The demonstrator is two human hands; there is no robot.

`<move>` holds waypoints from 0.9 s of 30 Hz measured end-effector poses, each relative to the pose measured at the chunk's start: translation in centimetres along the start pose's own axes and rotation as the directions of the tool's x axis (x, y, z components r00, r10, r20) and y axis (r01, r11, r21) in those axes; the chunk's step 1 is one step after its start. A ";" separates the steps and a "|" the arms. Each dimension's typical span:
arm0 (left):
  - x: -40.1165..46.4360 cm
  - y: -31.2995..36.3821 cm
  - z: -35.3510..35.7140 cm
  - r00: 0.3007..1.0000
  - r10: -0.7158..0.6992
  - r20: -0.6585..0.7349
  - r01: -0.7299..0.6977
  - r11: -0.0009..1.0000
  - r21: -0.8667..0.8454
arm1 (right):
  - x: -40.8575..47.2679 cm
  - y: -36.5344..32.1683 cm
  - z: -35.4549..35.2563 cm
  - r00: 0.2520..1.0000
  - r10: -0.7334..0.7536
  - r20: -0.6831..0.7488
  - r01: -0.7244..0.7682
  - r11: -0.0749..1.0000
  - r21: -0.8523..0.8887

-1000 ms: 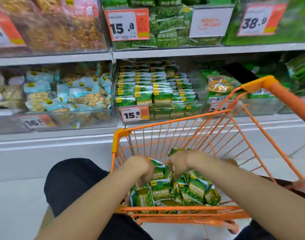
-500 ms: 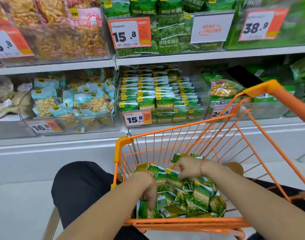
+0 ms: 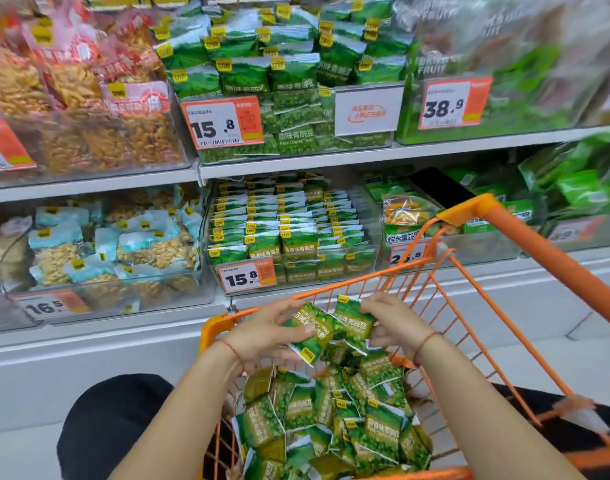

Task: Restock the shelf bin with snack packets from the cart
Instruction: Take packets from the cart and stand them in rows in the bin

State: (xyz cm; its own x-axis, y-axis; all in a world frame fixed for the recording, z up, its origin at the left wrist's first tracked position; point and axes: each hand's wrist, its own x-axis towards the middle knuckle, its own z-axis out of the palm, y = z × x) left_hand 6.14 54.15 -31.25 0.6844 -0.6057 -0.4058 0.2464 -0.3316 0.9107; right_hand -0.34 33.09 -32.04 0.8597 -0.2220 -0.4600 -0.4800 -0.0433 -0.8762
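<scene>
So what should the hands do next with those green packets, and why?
Probably carry them forward into the shelf bin with the 15.8 tag. The left hand and right hand already hold a bunch of green pea packets lifted above the pile in the orange cart, and that bin straight ahead holds rows of similar-looking packets.

Blurred top-right bags; cart cut off below.

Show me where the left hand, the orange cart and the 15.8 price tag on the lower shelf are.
left hand point(image 3: 262, 336): head view, on the back of the hand.
orange cart point(image 3: 539, 251): head view, on the thick orange handle bar.
15.8 price tag point(image 3: 247, 276): head view, on the tag's printed face.
</scene>
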 end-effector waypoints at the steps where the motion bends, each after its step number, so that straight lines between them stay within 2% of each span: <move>1: 0.0 0.4 0.0 1.000 0.018 0.024 -0.018 1.000 0.024 | -0.3 -0.1 0.1 1.000 0.007 0.001 -0.007 0.998 0.068; 3: 0.2 1.2 0.2 0.998 0.047 0.033 -0.050 0.996 0.077 | -0.5 -0.1 0.4 1.000 0.023 -0.010 -0.021 0.988 0.152; 6: 0.6 2.1 0.6 0.987 0.130 -0.094 -0.117 0.984 0.137 | -0.1 0.3 0.6 0.997 0.072 0.020 -0.075 0.963 0.258; 9: 1.2 2.3 1.2 0.969 0.173 -0.176 -0.168 0.985 0.044 | -0.3 0.3 0.9 0.986 0.107 0.129 -0.139 0.953 0.269; 12: 1.7 2.1 2.0 0.962 0.188 -0.196 -0.186 0.982 0.028 | -0.8 0.2 1.0 0.959 0.062 0.276 -0.149 0.940 0.307; 15: 2.0 2.0 2.7 0.941 0.201 -0.273 -0.178 0.978 0.109 | -1.4 -0.1 1.2 0.944 -0.004 0.329 -0.097 0.953 0.288; 17: 2.1 1.9 3.3 0.918 0.242 -0.314 -0.209 0.969 0.134 | -1.4 0.0 1.4 0.949 -0.008 0.317 -0.086 0.955 0.284; 20: 2.1 1.4 3.6 0.859 0.297 -0.417 -0.244 0.953 0.177 | -0.6 0.2 1.2 0.976 0.057 0.208 -0.103 0.971 0.218; 22: 1.9 0.4 2.9 0.813 0.326 -0.483 -0.187 0.931 0.314 | -0.1 0.4 0.8 0.990 0.077 0.117 -0.100 0.973 0.206; 23: 1.9 -0.3 2.6 0.841 0.313 -0.441 -0.114 0.900 0.421 | 0.0 0.3 0.5 0.995 0.083 0.061 -0.094 0.976 0.195; 24: 1.8 -1.2 2.6 0.912 0.262 -0.315 -0.038 0.820 0.572 | 0.1 0.5 0.3 0.997 0.080 0.015 -0.081 0.977 0.197; 25: 1.6 -2.1 3.2 0.980 0.145 -0.135 0.002 0.675 0.738 | 0.2 0.4 0.2 0.997 0.076 -0.013 -0.072 0.975 0.211; 26: 1.4 -3.3 4.3 0.999 -0.030 0.036 -0.015 0.507 0.862 | 0.3 0.5 0.0 0.998 0.067 -0.023 -0.059 0.969 0.239; 27: 1.2 -4.6 5.6 0.965 -0.214 0.153 -0.070 0.351 0.934 | 0.2 0.3 0.1 0.998 0.066 -0.012 -0.061 0.964 0.258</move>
State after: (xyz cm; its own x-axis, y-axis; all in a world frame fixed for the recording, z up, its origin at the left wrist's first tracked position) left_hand 2.00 50.85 -36.37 0.5023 -0.6241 -0.5985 -0.6024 -0.7491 0.2756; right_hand -0.32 33.10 -32.44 0.8240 -0.2357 -0.5152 -0.4701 0.2233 -0.8539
